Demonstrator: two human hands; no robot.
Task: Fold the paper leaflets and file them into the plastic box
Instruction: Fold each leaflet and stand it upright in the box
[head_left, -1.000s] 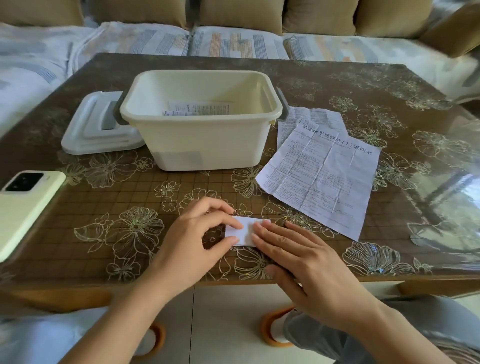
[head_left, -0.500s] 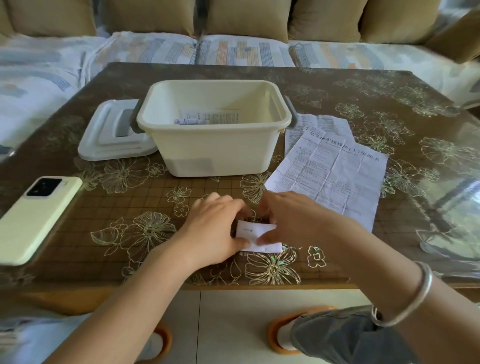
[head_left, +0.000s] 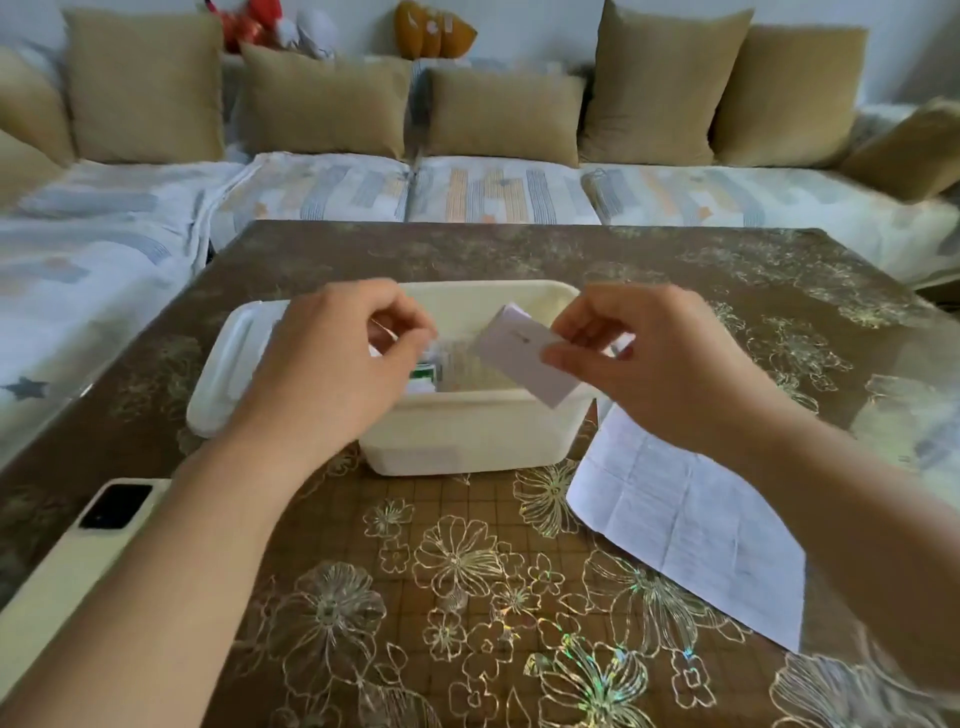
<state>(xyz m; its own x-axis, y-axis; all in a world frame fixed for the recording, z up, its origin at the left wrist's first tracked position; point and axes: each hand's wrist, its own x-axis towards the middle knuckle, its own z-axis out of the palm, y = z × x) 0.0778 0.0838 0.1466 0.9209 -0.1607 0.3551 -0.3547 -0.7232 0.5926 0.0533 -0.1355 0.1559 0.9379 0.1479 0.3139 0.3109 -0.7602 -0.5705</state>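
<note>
One head view shows both hands above the cream rectangular plastic box (head_left: 467, 410). The right hand (head_left: 660, 364) pinches the small folded white paper leaflet (head_left: 524, 358) between thumb and fingertips, tilted, just over the box's near rim. The left hand (head_left: 332, 369) hovers over the opening with its fingers curled; I cannot tell whether it holds anything. Let go this close to the rim, the leaflet could slide outside or spring open. A large creased white sheet (head_left: 691, 525) lies under the right wrist, not yet folded.

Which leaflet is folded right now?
The small leaflet pinched in the right hand over the plastic box; the large leaflet lies unfolded, flat on the table.
</note>
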